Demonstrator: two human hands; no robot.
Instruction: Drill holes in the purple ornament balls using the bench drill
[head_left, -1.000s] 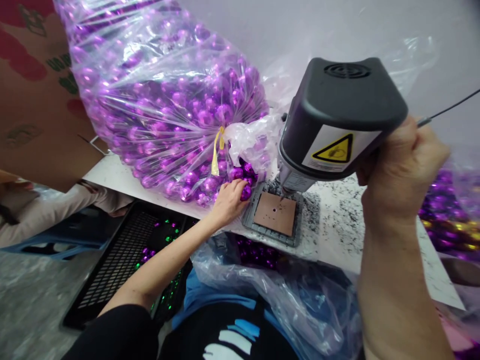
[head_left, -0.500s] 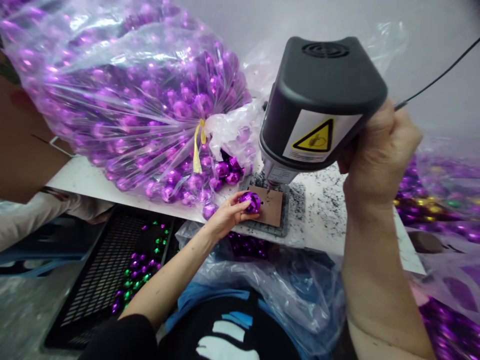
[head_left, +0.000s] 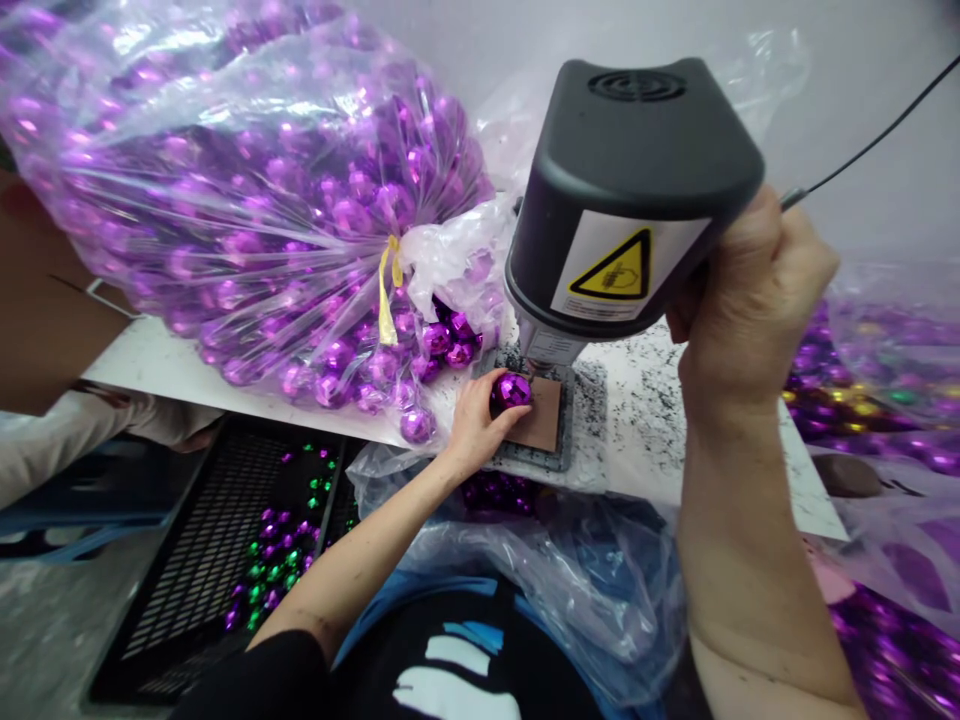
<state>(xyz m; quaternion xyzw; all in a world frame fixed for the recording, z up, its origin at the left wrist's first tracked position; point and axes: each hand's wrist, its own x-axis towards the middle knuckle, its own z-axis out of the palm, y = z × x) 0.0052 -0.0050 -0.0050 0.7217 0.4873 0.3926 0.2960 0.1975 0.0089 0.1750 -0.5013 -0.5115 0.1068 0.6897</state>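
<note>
My left hand (head_left: 478, 420) grips a shiny purple faceted ball (head_left: 513, 390) between thumb and fingers. The ball is over the upper left part of a brown square pad (head_left: 541, 420), just below the tip of a black machine (head_left: 637, 170) with a yellow warning label. My right hand (head_left: 757, 290) is closed around the machine's right side, where the handle itself is mostly hidden. The pad rests on a dark grey base plate (head_left: 566, 440) strewn with dark bits.
A large clear bag of purple balls (head_left: 262, 220) lies on the white table (head_left: 645, 420) at left. Loose purple balls (head_left: 459, 354) sit by its neck. Below left is a black crate (head_left: 180, 560). Another person's sleeve (head_left: 45, 455) shows at far left. More bagged beads are at right.
My left hand has turned and moved the purple ball slightly up and right relative to the pad, to the machine's tip. My right hand still holds the machine. The whole view has shifted slightly.
</note>
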